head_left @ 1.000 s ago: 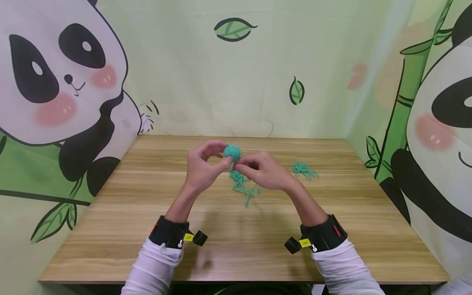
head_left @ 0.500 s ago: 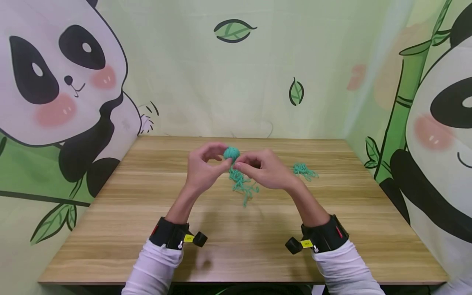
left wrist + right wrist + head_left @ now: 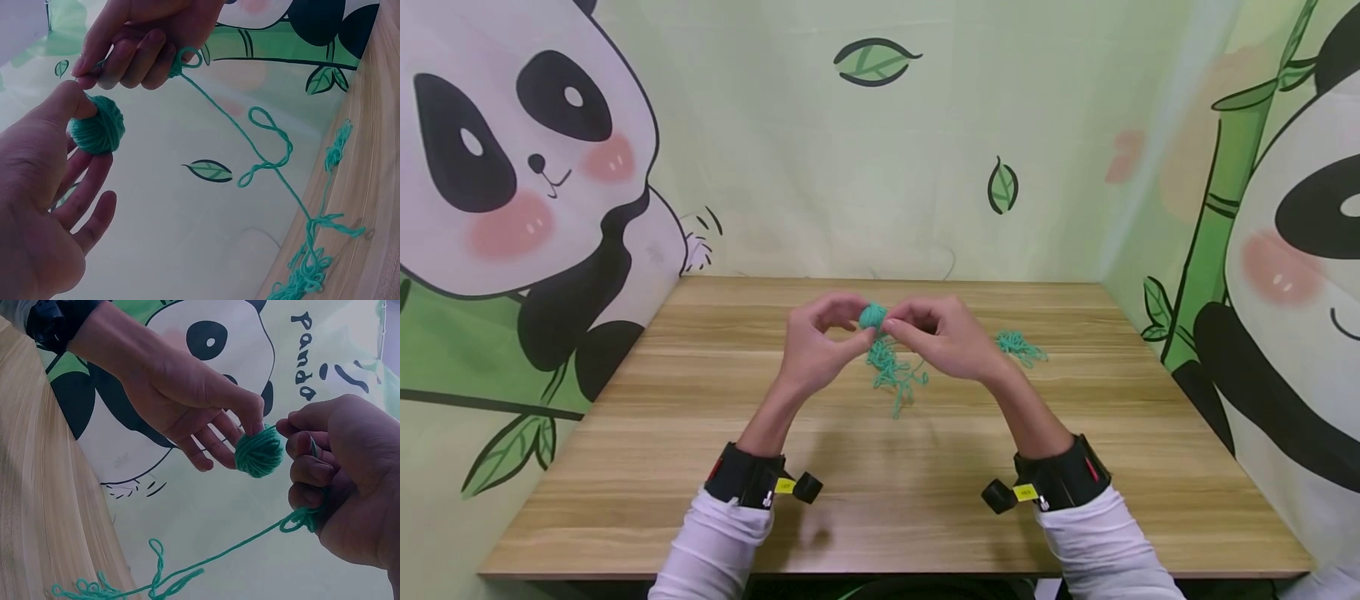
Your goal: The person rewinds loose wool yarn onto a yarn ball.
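A small ball of teal yarn (image 3: 872,317) is held up above the table between the thumb and fingers of my left hand (image 3: 817,343). Close beside it, my right hand (image 3: 953,340) pinches the yarn strand between thumb and forefinger. In the right wrist view, the ball of yarn (image 3: 259,452) shows its wound layers, and a looped bit of yarn (image 3: 299,519) pokes out under the curled fingers of my right hand (image 3: 350,481). From there a strand (image 3: 225,112) runs down to a tangled heap of yarn (image 3: 306,275) on the table.
Another loose clump of teal yarn (image 3: 1019,347) lies to the right on the wooden table (image 3: 895,500). Behind the table hangs a pale green backdrop (image 3: 760,150) printed with pandas, leaves and bamboo.
My right hand has shifted slightly right and up with the strand. The ball sits a little lower, and its wound face has turned. The heap on the table is nearly the same.
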### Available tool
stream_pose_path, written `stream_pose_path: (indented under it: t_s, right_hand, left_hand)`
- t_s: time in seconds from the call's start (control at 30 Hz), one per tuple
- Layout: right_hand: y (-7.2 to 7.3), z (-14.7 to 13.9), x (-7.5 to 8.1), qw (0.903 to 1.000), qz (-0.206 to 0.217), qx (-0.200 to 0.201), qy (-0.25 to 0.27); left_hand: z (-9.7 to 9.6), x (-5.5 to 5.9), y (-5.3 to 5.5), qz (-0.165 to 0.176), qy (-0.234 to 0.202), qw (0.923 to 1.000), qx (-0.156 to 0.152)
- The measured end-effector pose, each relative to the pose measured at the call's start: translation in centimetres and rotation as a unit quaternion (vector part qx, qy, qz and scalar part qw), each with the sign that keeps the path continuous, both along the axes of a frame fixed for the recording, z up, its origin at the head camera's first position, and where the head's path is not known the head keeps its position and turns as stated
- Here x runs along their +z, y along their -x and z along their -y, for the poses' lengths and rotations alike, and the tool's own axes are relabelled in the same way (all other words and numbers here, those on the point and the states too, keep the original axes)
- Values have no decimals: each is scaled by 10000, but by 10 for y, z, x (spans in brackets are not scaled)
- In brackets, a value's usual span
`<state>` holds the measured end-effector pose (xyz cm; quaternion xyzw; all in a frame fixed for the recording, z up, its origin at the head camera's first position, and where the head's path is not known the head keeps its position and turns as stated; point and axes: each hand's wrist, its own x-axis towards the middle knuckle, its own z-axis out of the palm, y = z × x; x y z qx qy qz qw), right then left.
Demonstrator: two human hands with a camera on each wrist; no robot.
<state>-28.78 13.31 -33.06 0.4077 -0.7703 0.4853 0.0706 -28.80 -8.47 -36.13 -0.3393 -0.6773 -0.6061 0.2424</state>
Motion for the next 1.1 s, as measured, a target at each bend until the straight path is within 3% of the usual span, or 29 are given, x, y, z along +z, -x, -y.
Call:
stream_pose_path:
  t_s: [0.3, 0.53, 0.87, 1.1]
  right_hand:
    - [2, -1, 0, 9998, 4, -96, 201]
    - [6, -2, -3, 9991, 54, -92, 413]
    - [17, -3, -12, 9967, 110, -643, 476]
    - [4, 3, -5, 9959, 314, -702, 484]
  left_hand:
    - [0, 0, -3, 165, 309, 9989, -319]
    - [0, 0, -3, 30, 563, 9958, -718]
    - [0, 0, -5, 67, 596, 9910, -1193]
    - [-2, 1, -7, 72, 580, 9887, -1377]
